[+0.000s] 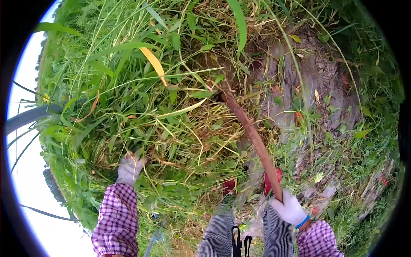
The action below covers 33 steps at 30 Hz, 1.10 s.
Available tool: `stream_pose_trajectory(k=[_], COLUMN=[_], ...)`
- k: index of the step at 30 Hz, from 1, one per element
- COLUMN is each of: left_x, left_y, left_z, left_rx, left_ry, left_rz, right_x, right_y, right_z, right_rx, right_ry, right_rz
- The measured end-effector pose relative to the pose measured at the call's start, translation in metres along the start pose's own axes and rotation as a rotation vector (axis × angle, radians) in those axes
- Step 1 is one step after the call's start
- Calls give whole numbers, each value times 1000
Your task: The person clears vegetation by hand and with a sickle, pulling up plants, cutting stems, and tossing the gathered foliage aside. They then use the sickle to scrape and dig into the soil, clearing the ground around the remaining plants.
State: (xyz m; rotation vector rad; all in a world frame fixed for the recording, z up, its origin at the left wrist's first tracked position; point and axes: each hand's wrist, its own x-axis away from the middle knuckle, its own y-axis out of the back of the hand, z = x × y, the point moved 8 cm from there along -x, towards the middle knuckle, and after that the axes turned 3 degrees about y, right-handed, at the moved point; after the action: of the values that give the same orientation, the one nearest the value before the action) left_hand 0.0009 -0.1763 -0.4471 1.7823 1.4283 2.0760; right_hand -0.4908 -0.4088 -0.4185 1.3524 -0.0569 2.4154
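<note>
My left hand (130, 168), in a white glove and checked sleeve, reaches into the tall green grass (124, 124) at the left. Its fingers are partly hidden among stems and blurred. My right hand (290, 209), gloved in white with a blue band at the wrist, is wrapped round the lower end of a long, curved brown wooden handle (255, 139). The handle runs up and left to the grass near the middle, where its far end is hidden among stems and dry straw.
My feet in red shoes (272, 180) stand below the middle, beside the handle. Bare grey-brown soil (317, 81) with cut bits of grass lies at the right. A thick dark stem or tube (32, 115) crosses the left edge. Long blades overhang the top.
</note>
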Motion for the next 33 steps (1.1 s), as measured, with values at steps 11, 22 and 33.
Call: stream_pose_trajectory(k=[11,22,33], left_x=[20,64,-136], left_y=[21,80,37], left_z=[-54,-162,-305], left_rx=[-372,-772,-1042], left_ry=[-144,179,-260], left_rz=[-193,526,251], right_x=[-102,90,91], right_y=[-1,-126,-130], right_z=[74,-19,-5], right_rx=[-183,-68,-133], right_ry=[-92,-398,-479], right_rz=[17,68,308])
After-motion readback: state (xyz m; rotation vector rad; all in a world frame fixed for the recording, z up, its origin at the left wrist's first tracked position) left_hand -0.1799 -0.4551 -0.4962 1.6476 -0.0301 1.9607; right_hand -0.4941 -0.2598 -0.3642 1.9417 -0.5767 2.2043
